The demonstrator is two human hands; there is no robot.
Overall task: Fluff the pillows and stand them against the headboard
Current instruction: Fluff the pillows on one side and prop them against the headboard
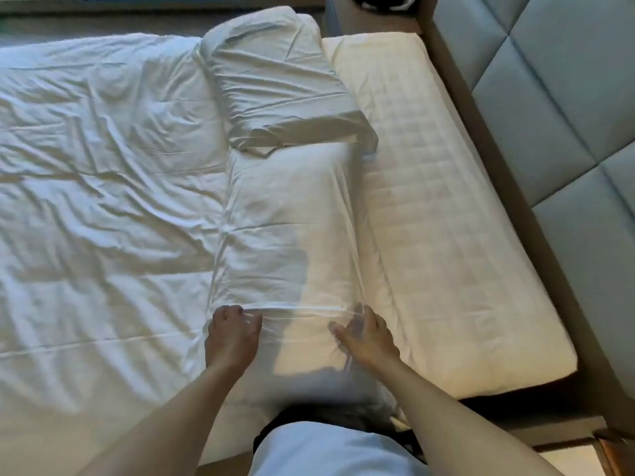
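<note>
Person: a pale blue shirt front [330,451] is showing at the near edge, with both bare forearms reaching away over the bed.
Left hand: the left hand [232,333] is curling its fingers into the near left corner of the near white rectangular fabric pillow [285,235], bunching the cloth in a fist-like grip.
Right hand: the right hand [369,338] is blurred; it is lying at the near right corner of the same pillow with fingers spread, and I cannot tell whether it is pinching the cloth.
Near pillow: it is lying flat on the bed, its long axis running near to far, its near short edge sitting between the two hands and the rest stretching away from them.
Far pillow: a second white creased fabric pillow [278,84] is lying flat beyond the first, its near end overlapping it, tilting slightly leftward at its far end.
Duvet: a rumpled white duvet [103,201] is lying left of both pillows.
Mattress: a bare cream quilted mattress strip [446,235] is lying right of them.
Headboard: a grey padded panelled headboard [556,97] is standing at the far right, apart from both pillows.
</note>
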